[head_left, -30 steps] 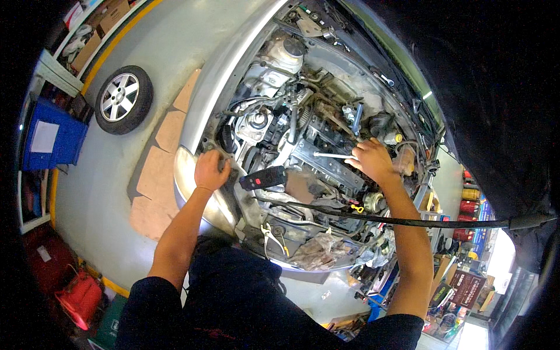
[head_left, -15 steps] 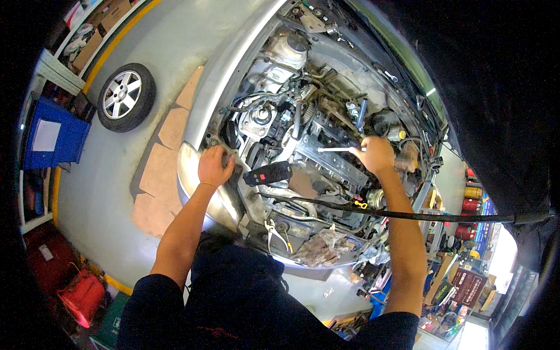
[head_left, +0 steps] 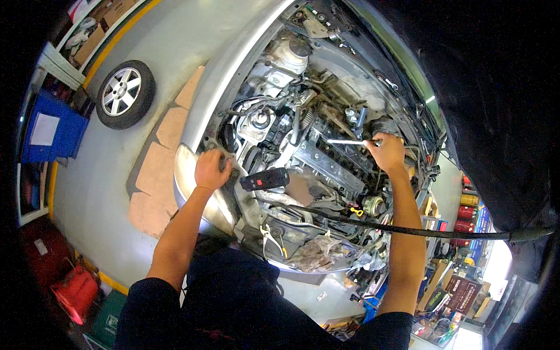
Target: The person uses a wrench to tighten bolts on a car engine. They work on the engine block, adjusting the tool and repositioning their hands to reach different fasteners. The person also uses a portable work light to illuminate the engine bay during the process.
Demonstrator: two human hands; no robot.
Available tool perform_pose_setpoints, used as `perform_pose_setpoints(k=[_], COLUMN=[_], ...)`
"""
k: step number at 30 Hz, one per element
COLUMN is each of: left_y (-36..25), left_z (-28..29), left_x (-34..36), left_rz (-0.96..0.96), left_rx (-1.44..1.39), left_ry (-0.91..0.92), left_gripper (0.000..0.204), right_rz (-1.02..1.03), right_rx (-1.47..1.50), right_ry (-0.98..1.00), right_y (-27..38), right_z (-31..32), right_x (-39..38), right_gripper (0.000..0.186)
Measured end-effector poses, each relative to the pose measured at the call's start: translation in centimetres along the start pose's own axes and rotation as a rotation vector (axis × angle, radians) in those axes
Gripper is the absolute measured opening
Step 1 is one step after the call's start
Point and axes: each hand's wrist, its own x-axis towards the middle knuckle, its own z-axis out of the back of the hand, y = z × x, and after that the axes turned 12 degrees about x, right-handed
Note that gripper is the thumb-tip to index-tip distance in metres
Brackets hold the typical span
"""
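Wrench (head_left: pixel 347 142), bright metal, slender: over the engine (head_left: pixel 329 162), toward the far edge of the engine bay (head_left: pixel 228 87); whether its free end touches anything cannot be told.

Right hand (head_left: pixel 387 153): closed around the outer end of the wrench.

Left hand (head_left: pixel 212 169): at the bay's left edge, just beside the headlight (head_left: pixel 201 195), fingers curled; whether it grips that edge cannot be told.

Obstructions: one long black rod (head_left: pixel 443 235), slanting from the bay's near left part to the raised hood (head_left: pixel 490 140), crossing the right forearm in view. One black handset (head_left: pixel 264 179) with a red mark, lying between the hands, nearer the left.

Near edge of bay: pliers (head_left: pixel 266 239) with pale handles; crumpled sheet (head_left: pixel 318 254), dirty, to their right. One yellow loop handle (head_left: pixel 356 212), beyond the rod.

Far edge of bay: one spanner (head_left: pixel 389 83).

Floor, left of car: wheel (head_left: pixel 124 93) with tyre, flat on its side; brown cardboard (head_left: pixel 156 175), alongside the fender; blue box (head_left: pixel 55 127); red bag (head_left: pixel 76 293); green case (head_left: pixel 107 324).
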Motion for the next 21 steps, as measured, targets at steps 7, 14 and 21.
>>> perform_pose_setpoints(k=[7, 14, 21], left_y=[-0.2, 0.2, -0.2], left_z=[0.1, -0.3, -0.1], left_x=[0.0, -0.3, 0.1], left_rz=[-0.016, -0.027, -0.032], left_rx=[0.018, 0.032, 0.021], left_ry=[0.003, -0.015, -0.021], left_gripper=[0.025, 0.024, 0.023], right_rz=[0.038, 0.102, 0.278], right_rx=[-0.011, -0.114, -0.191], right_ry=[-0.212, -0.084, 0.07], right_y=[-2.9, -2.3, -2.0], right_z=[-2.8, -3.3, -0.4], right_x=[2.6, 3.4, 5.5], right_gripper=[0.042, 0.038, 0.041])
